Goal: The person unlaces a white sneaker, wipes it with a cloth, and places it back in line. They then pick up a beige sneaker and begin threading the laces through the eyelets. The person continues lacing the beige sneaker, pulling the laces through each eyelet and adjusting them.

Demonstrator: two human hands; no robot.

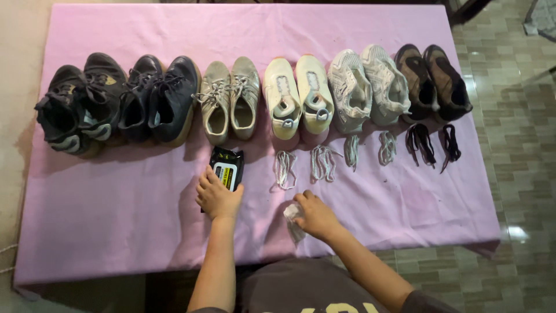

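Nearest the person, the right hand [315,215] is closed around a white wipe [293,219] on the pink cloth [116,214]; the left hand [218,197] rests half-curled on a black wipe pack [227,167] just beyond. Farther back lie loose laces [322,162], then a row of shoes [298,95].

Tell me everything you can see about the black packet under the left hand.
The black packet is a soft, glossy pouch, apparently plastic, with a pale label panel edged in yellow on top. It lies flat on the pink tablecloth, slightly tilted, just in front of the grey pair of shoes without touching them. The left hand rests on its near end, covering that part. Whether it is opened cannot be told.
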